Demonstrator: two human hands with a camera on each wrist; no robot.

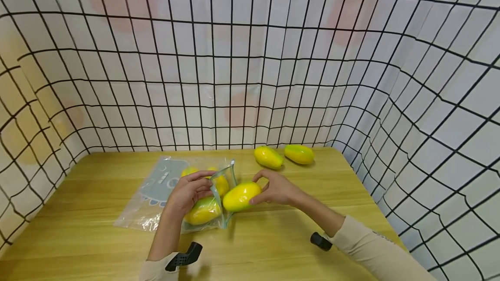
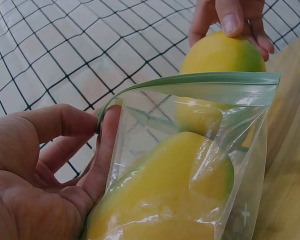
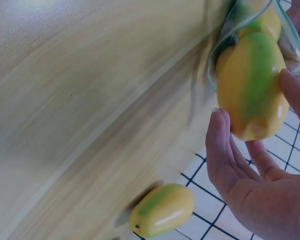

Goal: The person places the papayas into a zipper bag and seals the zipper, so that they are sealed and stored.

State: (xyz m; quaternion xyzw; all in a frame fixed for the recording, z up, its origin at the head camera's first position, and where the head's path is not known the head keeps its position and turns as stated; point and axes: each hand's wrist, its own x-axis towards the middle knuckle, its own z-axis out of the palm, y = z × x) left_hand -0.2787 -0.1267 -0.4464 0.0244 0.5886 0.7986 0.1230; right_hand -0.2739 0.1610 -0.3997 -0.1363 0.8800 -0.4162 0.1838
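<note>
**Yellow-green fruit (image 1: 241,197) held at the mouth of a clear zip bag (image 1: 168,187)**

The fruit is gripped near one end by the right hand (image 1: 276,187), its thumb and fingers set on opposite sides of the skin. Its other end is placed at the bag's open mouth, between the two sides of the green rim (image 2: 200,78); how far it is inside cannot be told. The rim is pinched by the left hand (image 1: 194,192), with the thumb outside the plastic and a fingertip seen through it on the inner side.

More fruits of the same kind (image 1: 203,211) are contained in the bag, partly hidden by the left hand, so their exact number cannot be told. The bag is laid on a wooden table (image 1: 273,237), its printed part spread out to the left.

Two loose fruits (image 1: 268,158) are seen side by side near the table's back edge, beyond the right hand. The back and sides are enclosed by a black wire grid (image 1: 231,51), behind which a pale sheet is seen. Beige sleeves (image 1: 369,244) are worn on both arms.
</note>
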